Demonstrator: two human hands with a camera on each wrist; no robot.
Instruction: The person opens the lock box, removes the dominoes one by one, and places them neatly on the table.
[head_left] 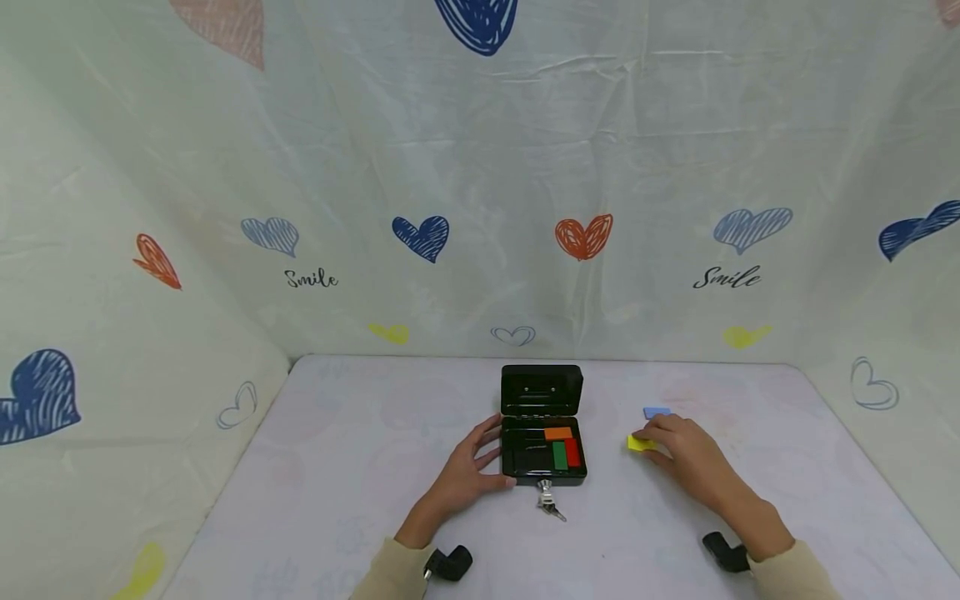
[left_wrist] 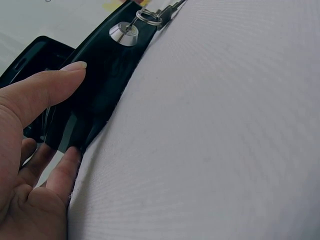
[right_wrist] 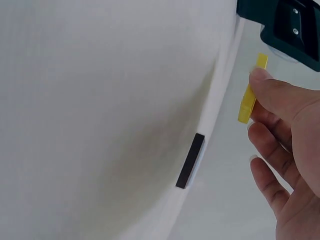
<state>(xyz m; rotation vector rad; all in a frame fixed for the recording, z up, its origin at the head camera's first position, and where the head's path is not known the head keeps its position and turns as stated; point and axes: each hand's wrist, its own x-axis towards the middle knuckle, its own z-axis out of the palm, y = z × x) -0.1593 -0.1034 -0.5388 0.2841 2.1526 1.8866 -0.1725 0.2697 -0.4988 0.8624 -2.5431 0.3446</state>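
Observation:
A black cash box (head_left: 525, 463) stands on the table with its lid (head_left: 542, 385) raised. My left hand (head_left: 463, 475) rests against the box's left side, fingers spread along it and thumb at the front corner. Inside lie an orange block (head_left: 558, 433), a red block (head_left: 572, 452) and a green block (head_left: 559, 456), all toward the right. Keys (head_left: 551, 505) hang from the front lock (left_wrist: 125, 35). To the right of the box, my right hand (head_left: 690, 457) pinches a yellow block (right_wrist: 245, 106) between thumb and fingers, above the table in the right wrist view.
A blue block (head_left: 654, 412) lies behind the right hand's fingers; a dark face (right_wrist: 191, 161) shows on it in the right wrist view. Both wrists wear black camera mounts (head_left: 726, 552). Behind the white table (head_left: 360, 433) hangs a heart-printed curtain (head_left: 465, 167).

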